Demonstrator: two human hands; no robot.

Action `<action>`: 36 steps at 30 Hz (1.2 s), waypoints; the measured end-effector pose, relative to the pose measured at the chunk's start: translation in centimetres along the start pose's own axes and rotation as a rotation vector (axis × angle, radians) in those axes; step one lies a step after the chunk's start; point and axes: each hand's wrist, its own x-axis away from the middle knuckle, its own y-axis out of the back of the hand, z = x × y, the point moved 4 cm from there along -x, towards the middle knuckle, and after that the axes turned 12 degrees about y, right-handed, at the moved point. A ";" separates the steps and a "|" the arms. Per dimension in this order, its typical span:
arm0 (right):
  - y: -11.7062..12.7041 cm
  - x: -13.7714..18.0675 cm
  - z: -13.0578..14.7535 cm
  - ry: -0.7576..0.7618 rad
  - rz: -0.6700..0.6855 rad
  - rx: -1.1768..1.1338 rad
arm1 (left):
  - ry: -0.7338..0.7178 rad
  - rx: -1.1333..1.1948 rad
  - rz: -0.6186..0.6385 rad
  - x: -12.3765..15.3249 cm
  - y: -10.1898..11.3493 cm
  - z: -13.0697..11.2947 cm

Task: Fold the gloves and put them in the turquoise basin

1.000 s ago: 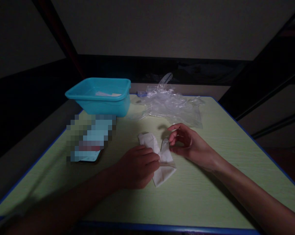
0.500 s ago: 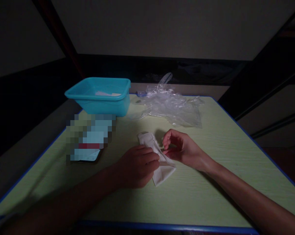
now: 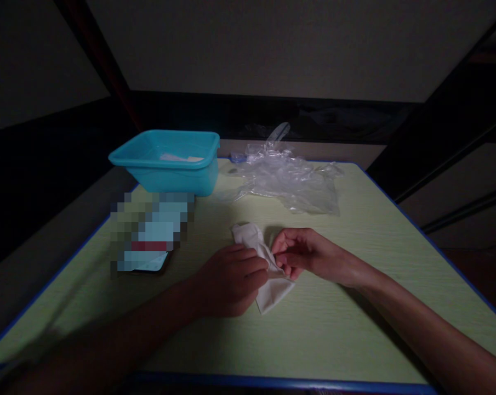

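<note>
A small piece of white cloth [image 3: 273, 293], folded and creased, lies at a slant on the table in front of me. My left hand [image 3: 233, 280] is closed on its left side, the fingers bent over the fabric. At the cloth's right edge is my right hand [image 3: 299, 253], its fingers curled and its thumb pressed in towards them. Whatever those right fingertips pinch, the cloth's edge or something thin, is too small and dark to make out. Part of the cloth is hidden under my left fingers.
The pale green table [image 3: 346, 340] has a blue rim. A turquoise plastic basin [image 3: 177, 178] with pale items inside stands at the back left. Nearer me lies a phone [image 3: 151, 260], partly blurred out. Crumpled clear plastic bags [image 3: 289, 178] spread across the back.
My right hand has lowered slightly, and its fingers have closed from a loose curl to a pinch against the cloth's right edge. My left hand and the cloth have hardly moved.
</note>
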 end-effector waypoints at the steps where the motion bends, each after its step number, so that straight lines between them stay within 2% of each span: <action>1: 0.0 -0.1 -0.1 0.004 -0.004 -0.020 | 0.000 0.000 0.007 0.0 0.0 0.0; 8: 0.0 -0.6 -0.5 0.086 0.011 -0.072 | 0.005 0.008 -0.013 0.0 0.1 -0.1; 17: 0.2 -0.7 0.2 0.207 -0.091 0.217 | 0.004 0.028 -0.037 0.0 0.2 0.0; 25: 0.2 -1.0 0.2 0.172 -0.132 0.196 | 0.006 0.005 -0.023 0.0 0.1 -0.1; 32: 0.1 -1.2 -0.2 0.111 -0.152 0.142 | -0.001 -0.050 0.147 -0.1 -0.6 -0.2; 36: 0.0 -1.4 -0.4 0.106 -0.181 0.114 | -0.012 -0.073 0.134 0.0 -0.6 -0.3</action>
